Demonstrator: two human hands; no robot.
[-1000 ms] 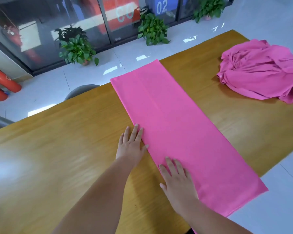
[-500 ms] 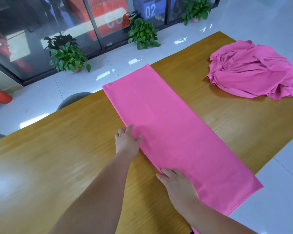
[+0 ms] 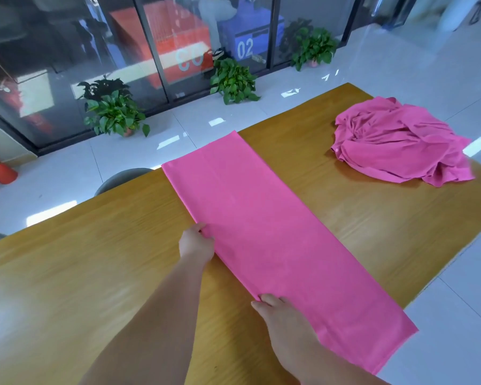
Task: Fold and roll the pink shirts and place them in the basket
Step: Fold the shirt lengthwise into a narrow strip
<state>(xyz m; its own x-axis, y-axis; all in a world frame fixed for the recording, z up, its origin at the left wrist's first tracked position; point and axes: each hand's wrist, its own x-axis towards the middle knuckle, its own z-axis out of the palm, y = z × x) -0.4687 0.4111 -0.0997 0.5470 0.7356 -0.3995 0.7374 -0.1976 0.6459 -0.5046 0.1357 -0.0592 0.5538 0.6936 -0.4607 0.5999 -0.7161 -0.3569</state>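
A pink shirt folded into a long flat strip (image 3: 272, 234) lies diagonally across the wooden table (image 3: 81, 273), its far end reaching the far edge and its near end hanging over the right edge. My left hand (image 3: 196, 243) grips the strip's left long edge at mid-length, fingers curled under the fabric. My right hand (image 3: 278, 312) grips the same edge closer to me, fingertips tucked under it. A crumpled heap of pink shirts (image 3: 400, 143) sits at the table's far right. No basket is in view.
Bare tabletop stretches to the left of the strip. A grey chair back (image 3: 120, 179) shows behind the far edge. Potted plants (image 3: 114, 112) stand on the white tiled floor along a glass wall.
Both hands lay flat on the strip's left edge a second ago; their fingers have since curled under that edge and taken hold of it. The view has tilted up.
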